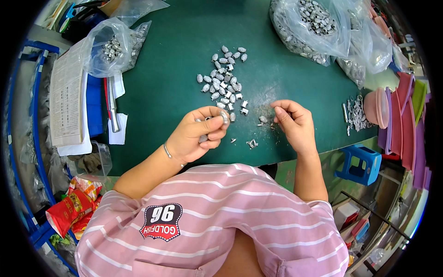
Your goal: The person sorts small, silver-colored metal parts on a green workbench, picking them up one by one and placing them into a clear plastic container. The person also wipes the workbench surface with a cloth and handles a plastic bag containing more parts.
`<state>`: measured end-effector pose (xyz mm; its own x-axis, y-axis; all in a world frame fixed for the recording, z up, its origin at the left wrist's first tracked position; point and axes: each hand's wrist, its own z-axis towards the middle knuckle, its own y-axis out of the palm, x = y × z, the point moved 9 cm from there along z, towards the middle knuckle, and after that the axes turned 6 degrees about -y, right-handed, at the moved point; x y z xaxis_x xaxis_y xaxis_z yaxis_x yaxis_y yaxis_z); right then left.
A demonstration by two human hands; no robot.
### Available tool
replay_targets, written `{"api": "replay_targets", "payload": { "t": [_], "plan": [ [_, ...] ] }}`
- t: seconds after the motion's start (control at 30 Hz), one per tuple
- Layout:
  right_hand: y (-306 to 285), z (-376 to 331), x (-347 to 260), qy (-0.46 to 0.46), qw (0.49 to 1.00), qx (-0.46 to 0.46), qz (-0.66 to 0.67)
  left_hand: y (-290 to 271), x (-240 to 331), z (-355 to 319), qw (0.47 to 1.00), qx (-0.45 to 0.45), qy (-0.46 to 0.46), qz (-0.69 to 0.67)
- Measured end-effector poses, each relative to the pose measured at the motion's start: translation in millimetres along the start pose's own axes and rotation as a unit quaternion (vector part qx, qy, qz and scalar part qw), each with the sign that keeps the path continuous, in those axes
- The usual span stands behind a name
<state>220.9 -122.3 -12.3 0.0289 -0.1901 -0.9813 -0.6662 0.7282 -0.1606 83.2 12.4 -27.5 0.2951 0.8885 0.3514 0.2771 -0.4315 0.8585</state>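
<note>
My left hand (188, 135) is closed, pinching a small grey barrel-shaped metal piece (225, 118) between thumb and forefinger. More grey pieces (203, 138) show among its curled fingers. To the right, my right hand (297, 127) hovers over the table with thumb and forefinger drawn together; whatever they hold, if anything, is too small to make out. Ahead of the hands lies a loose pile of grey oval metal pieces (216, 86), some with shiny ends. One grey piece (263, 119) rests by my right fingertips, and silvery scraps (252, 143) lie nearer me.
On the green table (175, 55), plastic bags of metal pieces stand at the far left (108, 60) and far right (295, 39). Small silvery clasps (356, 113) lie by a pink tub (376, 108). A red-handled tool (112, 108) is at left; a blue stool (359, 164) stands below.
</note>
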Motion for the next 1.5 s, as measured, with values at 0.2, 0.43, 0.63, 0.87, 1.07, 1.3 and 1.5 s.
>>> {"api": "replay_targets", "payload": {
  "t": [0.2, 0.43, 0.63, 0.87, 1.07, 1.3, 1.5],
  "plan": [
    [22, -9, -22, -0.127, 0.936, -0.070, -0.322, 6, -5, 5, 0.993, -0.025, -0.033, -0.113],
    [28, -14, -18, -0.142, 0.978, -0.071, -0.132, 0, -18, -1, 0.987, 0.015, -0.050, -0.151],
    [48, -34, 9, 0.058, 0.908, -0.124, 0.395, 5, -47, -9, 0.987, 0.030, -0.105, -0.121],
    [77, -49, 11, 0.121, 0.746, -0.173, 0.631, 4, -40, -16, 0.987, 0.105, 0.001, 0.118],
    [95, -56, 15, 0.142, 0.843, -0.151, 0.497, 16, -24, -15, 0.942, 0.116, 0.130, 0.288],
    [100, -47, 18, 0.134, 0.718, -0.108, 0.674, -13, -42, -12, 0.993, 0.058, 0.029, -0.094],
    [97, -48, -5, -0.006, 0.824, -0.088, 0.559, -17, -73, -24, 0.989, 0.084, -0.101, -0.064]
  ]
}}
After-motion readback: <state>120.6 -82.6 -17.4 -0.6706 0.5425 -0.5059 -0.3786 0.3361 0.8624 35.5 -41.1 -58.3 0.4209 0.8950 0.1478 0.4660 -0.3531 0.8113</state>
